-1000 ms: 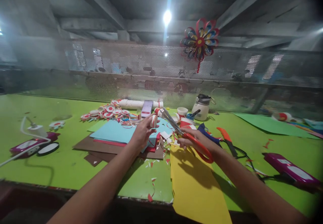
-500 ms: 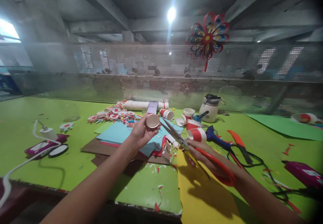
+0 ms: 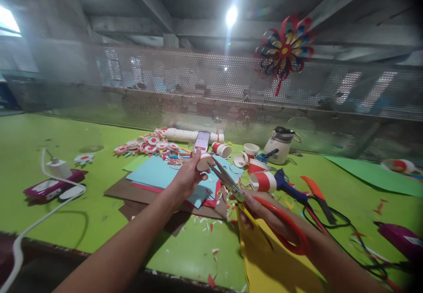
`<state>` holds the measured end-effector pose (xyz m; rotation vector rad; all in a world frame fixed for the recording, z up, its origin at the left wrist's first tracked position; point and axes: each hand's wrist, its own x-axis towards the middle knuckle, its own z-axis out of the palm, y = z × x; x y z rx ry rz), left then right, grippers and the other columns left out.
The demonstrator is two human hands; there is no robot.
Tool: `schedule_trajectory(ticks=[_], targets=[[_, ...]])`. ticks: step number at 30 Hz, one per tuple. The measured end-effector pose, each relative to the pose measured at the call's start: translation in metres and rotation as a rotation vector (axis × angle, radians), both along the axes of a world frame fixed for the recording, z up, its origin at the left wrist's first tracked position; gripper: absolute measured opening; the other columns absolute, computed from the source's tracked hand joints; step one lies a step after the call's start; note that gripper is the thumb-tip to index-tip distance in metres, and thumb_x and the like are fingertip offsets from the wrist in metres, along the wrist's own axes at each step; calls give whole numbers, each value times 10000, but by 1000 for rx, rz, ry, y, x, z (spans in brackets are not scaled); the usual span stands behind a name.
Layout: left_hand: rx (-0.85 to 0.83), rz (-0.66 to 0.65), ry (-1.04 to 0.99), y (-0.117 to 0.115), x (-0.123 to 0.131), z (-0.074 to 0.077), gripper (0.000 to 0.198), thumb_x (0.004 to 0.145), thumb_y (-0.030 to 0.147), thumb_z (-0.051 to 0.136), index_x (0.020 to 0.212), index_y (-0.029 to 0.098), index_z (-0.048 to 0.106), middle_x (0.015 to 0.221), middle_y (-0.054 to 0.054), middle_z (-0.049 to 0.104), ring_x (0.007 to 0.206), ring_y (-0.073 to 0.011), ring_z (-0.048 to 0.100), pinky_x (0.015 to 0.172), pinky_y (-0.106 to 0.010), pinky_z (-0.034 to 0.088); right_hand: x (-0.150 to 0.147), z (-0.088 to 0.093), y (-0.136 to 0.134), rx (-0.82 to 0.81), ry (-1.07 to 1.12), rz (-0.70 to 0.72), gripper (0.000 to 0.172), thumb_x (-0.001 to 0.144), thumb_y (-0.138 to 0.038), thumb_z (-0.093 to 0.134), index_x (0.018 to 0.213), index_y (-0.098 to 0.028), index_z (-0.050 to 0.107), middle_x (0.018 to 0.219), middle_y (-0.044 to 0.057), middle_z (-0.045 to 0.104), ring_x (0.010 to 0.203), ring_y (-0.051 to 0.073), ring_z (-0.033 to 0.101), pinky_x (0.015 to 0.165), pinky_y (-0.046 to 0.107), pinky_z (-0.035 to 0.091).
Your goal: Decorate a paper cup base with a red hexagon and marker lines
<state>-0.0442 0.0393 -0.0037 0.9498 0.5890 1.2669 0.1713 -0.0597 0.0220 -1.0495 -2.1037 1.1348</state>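
Observation:
Between the fingers and thumb of my left hand [image 3: 188, 176] is a round paper cup bottom [image 3: 204, 162], its pale disc tilted toward the scissors. My right hand [image 3: 256, 207] grips a large pair of scissors [image 3: 230, 183] with red and yellow handles. The blades are a little apart and their tips reach the disc's right edge; whether they touch it I cannot tell. Below my left hand lie blue paper sheets [image 3: 148, 172] on brown card [image 3: 115, 191]. Yellow paper [image 3: 267, 266] lies under my right hand.
Cut red-and-white cups [image 3: 263, 181] lie beyond my right hand, with a white jug [image 3: 278, 147] behind. A blue glue gun [image 3: 291, 188] and an orange-handled knife [image 3: 317, 196] sit to the right. Decorated discs [image 3: 148, 143] are piled back left, near a phone [image 3: 202, 141].
My left hand has turned the cup bottom, so its disc now tilts toward the scissors. The scissor tips have come closer to its edge. The whole view has shifted slightly.

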Motion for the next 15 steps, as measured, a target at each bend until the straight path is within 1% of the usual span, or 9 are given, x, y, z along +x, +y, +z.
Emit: schedule_trajectory(ticks=[2, 4, 7, 10, 12, 15], targets=[[49, 33, 31, -2, 0, 1, 471, 800, 570, 606, 868, 112, 688, 777, -68, 656, 604, -110, 524, 465, -198, 355, 1, -1, -1, 14, -16, -16, 374, 982, -480, 288, 817, -240, 524, 725, 15, 558, 669, 173, 529, 673, 303, 440], [93, 49, 73, -4, 0, 1, 451, 802, 549, 617, 862, 110, 700, 821, -85, 667, 648, -121, 530, 491, -202, 363, 4, -2, -1, 13, -22, -14, 366, 991, -451, 276, 830, -241, 529, 736, 17, 563, 681, 174, 530, 673, 300, 438], [155, 62, 140, -7, 0, 0, 432, 797, 520, 639, 962, 129, 722, 911, -97, 670, 719, -136, 538, 544, -207, 382, 8, -5, -1, 35, -32, -5, 350, 995, -424, 291, 807, -234, 518, 735, 11, 564, 675, 165, 526, 669, 289, 434], [212, 100, 204, -10, -2, 1, 403, 769, 469, 692, 1013, 151, 732, 914, -81, 665, 681, -121, 508, 606, -223, 411, 12, -7, -1, 42, -53, -19, 336, 989, -427, 329, 808, -231, 533, 751, 16, 580, 690, 165, 540, 671, 285, 449], [244, 119, 239, -13, -3, 5, 376, 739, 416, 735, 1014, 159, 738, 933, -79, 668, 695, -127, 516, 653, -240, 433, 14, -7, -3, 53, -50, -20, 344, 982, -447, 342, 822, -231, 557, 741, 18, 589, 683, 166, 554, 667, 283, 466], [335, 130, 324, -19, -6, 13, 342, 717, 346, 762, 1014, 177, 736, 1053, -92, 654, 875, -189, 572, 750, -277, 461, 17, -7, -8, 116, -46, -31, 391, 968, -497, 353, 812, -233, 596, 712, 16, 596, 653, 158, 564, 641, 269, 485]])
